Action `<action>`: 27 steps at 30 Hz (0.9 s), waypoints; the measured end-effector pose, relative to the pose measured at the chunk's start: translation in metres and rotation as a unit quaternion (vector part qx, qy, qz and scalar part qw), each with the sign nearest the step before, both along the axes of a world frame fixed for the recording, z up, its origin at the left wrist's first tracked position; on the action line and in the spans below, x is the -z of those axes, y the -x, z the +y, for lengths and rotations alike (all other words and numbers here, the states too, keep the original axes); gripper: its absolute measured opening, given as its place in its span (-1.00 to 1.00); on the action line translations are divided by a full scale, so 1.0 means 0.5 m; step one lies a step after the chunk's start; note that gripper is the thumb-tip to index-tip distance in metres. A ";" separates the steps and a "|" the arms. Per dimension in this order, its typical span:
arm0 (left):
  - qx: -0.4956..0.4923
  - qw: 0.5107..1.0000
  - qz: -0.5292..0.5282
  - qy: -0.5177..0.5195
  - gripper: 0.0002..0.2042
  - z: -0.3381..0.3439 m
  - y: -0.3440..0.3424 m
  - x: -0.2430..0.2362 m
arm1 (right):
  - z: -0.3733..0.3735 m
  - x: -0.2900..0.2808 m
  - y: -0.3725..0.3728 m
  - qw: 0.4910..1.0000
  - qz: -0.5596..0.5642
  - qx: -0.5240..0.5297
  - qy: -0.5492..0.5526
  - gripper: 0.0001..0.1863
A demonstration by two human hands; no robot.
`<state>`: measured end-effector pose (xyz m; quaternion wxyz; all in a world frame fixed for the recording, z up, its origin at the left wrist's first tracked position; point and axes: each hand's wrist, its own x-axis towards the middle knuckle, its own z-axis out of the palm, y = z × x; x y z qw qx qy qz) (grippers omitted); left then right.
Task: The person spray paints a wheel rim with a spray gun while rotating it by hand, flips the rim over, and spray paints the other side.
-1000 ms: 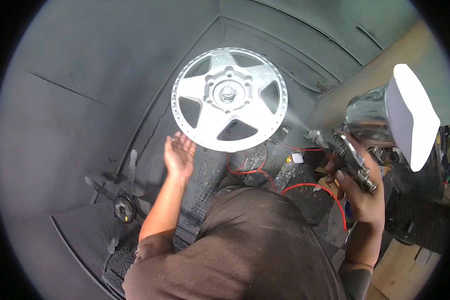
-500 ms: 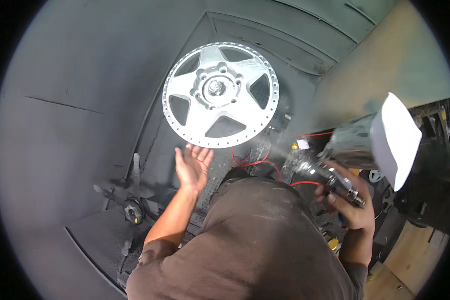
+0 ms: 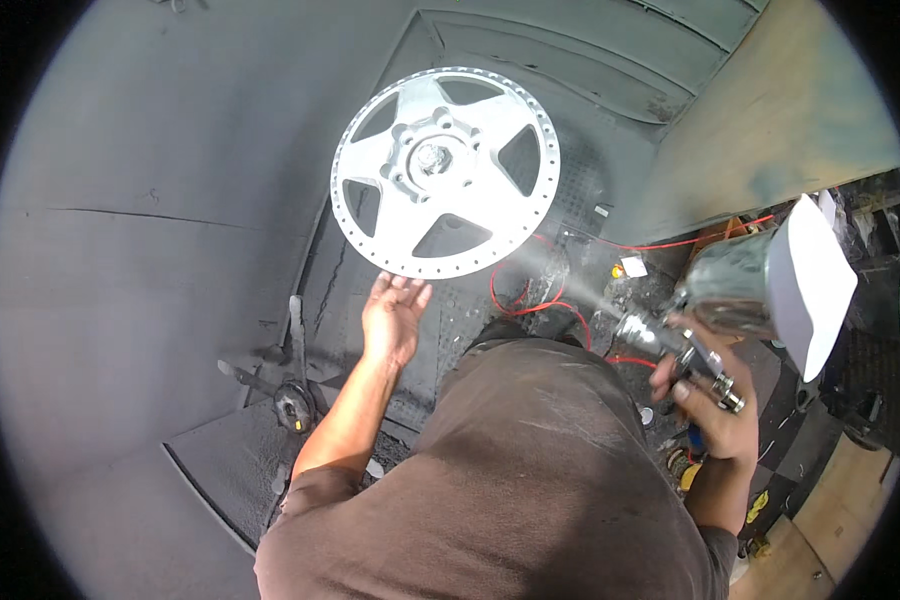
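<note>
A silver-white car wheel (image 3: 410, 210) with five spokes and a ring of small holes round its rim stands in front of me, its face toward me. Crumpled shiny material covers its hub centre. Beneath the rim's lower edge, my left hand (image 3: 392, 322) is palm up with fingers extended; the fingertips meet the edge, though firm contact is hard to judge. My right hand (image 3: 715, 405) grips a metal spray gun (image 3: 650, 335). On the gun sits a clear cup (image 3: 730, 285) topped by a white paper-like cover (image 3: 810, 290). Mist streams from the nozzle toward the wheel.
A red hose (image 3: 545, 308) loops over the stained floor beyond my feet. Grey walls (image 3: 150, 290) rise at the left and back. At lower left is a dark stand with pale-tipped arms (image 3: 295, 405). Cluttered shelves (image 3: 870, 230) and wooden panels (image 3: 835, 510) are at right.
My left hand has come up against the wheel's lower edge, its fingers less spread. The wheel is turned slightly. The spray gun sits further right in the picture, and its mist is easier to see.
</note>
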<state>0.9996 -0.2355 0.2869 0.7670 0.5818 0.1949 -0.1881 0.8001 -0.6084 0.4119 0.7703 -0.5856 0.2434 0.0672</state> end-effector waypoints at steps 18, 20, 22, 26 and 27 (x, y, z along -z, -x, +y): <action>0.033 0.997 0.033 -0.058 -0.43 -0.164 0.018 -0.050 | -0.122 -0.006 -0.004 0.997 -0.005 0.018 0.075 -0.36; 0.112 0.993 0.019 -0.043 -0.36 -0.183 0.047 -0.019 | -0.131 -0.023 -0.018 0.999 0.022 0.009 0.039 -0.36; 0.328 0.938 -0.041 -0.103 -0.29 -0.178 0.074 0.014 | -0.144 -0.026 -0.024 0.994 0.036 -0.091 -0.043 -0.37; 0.310 0.943 0.118 -0.039 -0.28 -0.202 0.091 0.030 | -0.144 -0.028 -0.039 0.994 -0.017 -0.111 -0.011 -0.37; 0.269 0.956 0.103 -0.047 -0.31 -0.197 0.079 0.034 | -0.145 -0.036 -0.044 0.995 -0.031 -0.097 0.021 -0.37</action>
